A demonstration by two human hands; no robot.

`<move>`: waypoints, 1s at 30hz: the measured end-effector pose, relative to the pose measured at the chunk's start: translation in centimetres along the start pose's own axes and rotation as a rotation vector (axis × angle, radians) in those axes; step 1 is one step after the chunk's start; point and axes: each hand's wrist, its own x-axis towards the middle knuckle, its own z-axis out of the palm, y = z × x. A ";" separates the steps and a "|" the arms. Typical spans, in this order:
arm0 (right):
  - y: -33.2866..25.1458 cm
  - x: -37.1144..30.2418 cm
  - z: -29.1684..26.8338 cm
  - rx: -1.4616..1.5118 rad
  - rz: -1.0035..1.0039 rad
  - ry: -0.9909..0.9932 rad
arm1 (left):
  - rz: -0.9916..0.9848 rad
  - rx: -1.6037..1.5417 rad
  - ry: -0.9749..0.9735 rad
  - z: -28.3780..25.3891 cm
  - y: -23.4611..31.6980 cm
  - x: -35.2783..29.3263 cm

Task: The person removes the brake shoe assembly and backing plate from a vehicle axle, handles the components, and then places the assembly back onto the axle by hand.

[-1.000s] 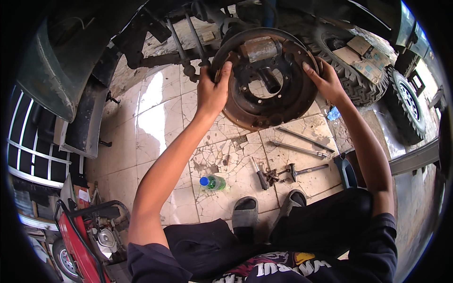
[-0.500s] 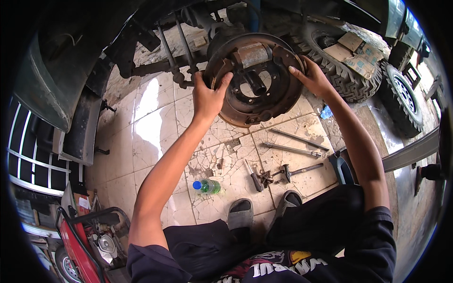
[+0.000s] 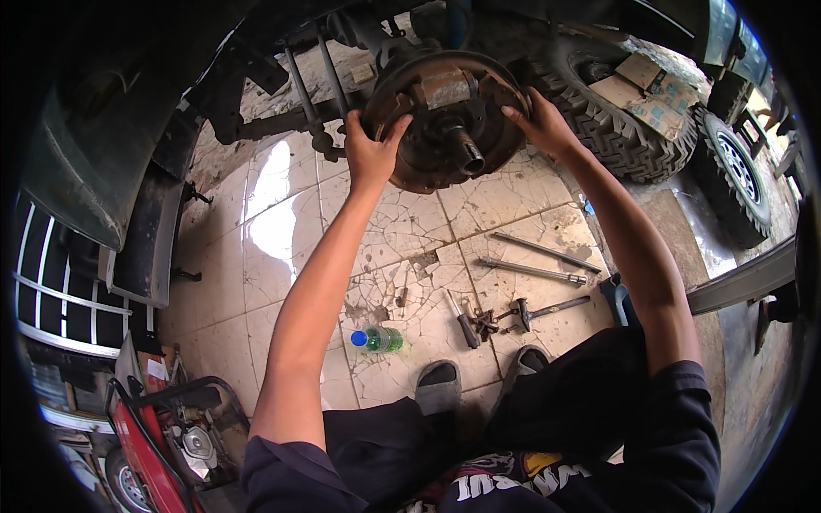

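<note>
Both my hands grip a round, rusty brake backing plate (image 3: 428, 177) at the top middle. My left hand (image 3: 373, 156) holds its left rim, thumb on the front face and fingers behind. On the opposite rim, my right hand (image 3: 546, 126) has the same kind of hold. A dark hollow axle spindle (image 3: 467, 154) sticks out toward me through the plate's centre. Curved brake shoes run along the plate's edge, and a greyish-brown block (image 3: 446, 88) sits above the spindle. Whether the plate touches the axle behind it is hidden.
On the cracked floor tiles lie a hammer (image 3: 547, 312), a screwdriver (image 3: 464, 323), two long metal bars (image 3: 534, 270) and several small rusty parts. A green bottle (image 3: 376, 339) lies left of them. Tyres (image 3: 633, 128) lie at right; a red-framed machine (image 3: 162, 436) stands lower left.
My hands have pushed the plate away from me and slightly left. Floor showed through its centre hole before; now the axle's dark end fills that gap and the spindle protrudes further.
</note>
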 end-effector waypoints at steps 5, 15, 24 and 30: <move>0.6 1.2 0.7 0.032 -0.001 0.001 | 0.053 0.039 0.051 0.5 -0.9 0.5; 2.3 1.2 1.4 0.059 -0.031 0.048 | 0.169 0.206 0.099 1.3 -2.6 0.1; -0.5 0.2 -0.4 -0.224 -0.085 0.252 | 0.231 0.154 0.021 0.3 -1.6 0.8; -6.7 -2.0 -5.5 0.208 0.496 0.109 | 0.342 0.217 -0.058 -2.2 -0.2 0.8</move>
